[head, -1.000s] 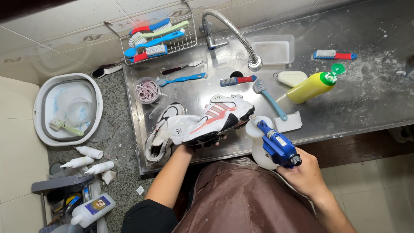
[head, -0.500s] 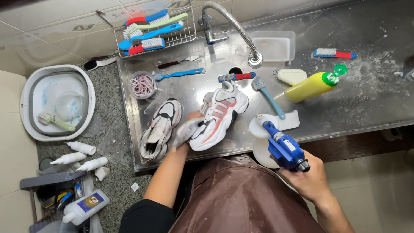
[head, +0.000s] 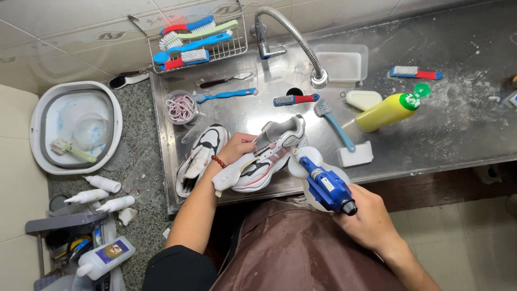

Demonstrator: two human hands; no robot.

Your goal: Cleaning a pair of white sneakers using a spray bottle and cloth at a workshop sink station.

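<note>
Left hand (head: pixel 237 148) is closed around the tongue and collar of a white sneaker (head: pixel 266 156) with red-orange side stripes, propping it on its side at the near edge of the steel worktop (head: pixel 458 124). Right hand (head: pixel 366 215) is wrapped around the blue spray head (head: pixel 326 186) of a white sprayer bottle (head: pixel 309 180), nozzle close to the sneaker's toe side. The sneaker looks light, with a soft, flexing upper and a stiff chunky sole; likely wet and slick on the steel, so the collar or midsole gives the firmest hold, while the mesh would just crumple. The bottle probably gets heavier when full; the trigger neck is the obvious grip. The second sneaker (head: pixel 199 159) lies just left of the held one, close to the worktop's left edge. Behind it: a long blue brush (head: pixel 336 125) with a white sponge block (head: pixel 355 154) near its tip, a red-and-blue brush (head: pixel 295 99), a yellow bottle (head: pixel 388 109) lying down with its green cap open, and a bar of soap (head: pixel 364 99). The faucet hose (head: pixel 296 40) arcs over the middle, limiting lift height there. The front lip is right under the sneaker, so little margin toward the body. Open room sits to the right, on the residue-speckled steel past the yellow bottle. A white tub (head: pixel 75 126) stands on the floor at left.
</note>
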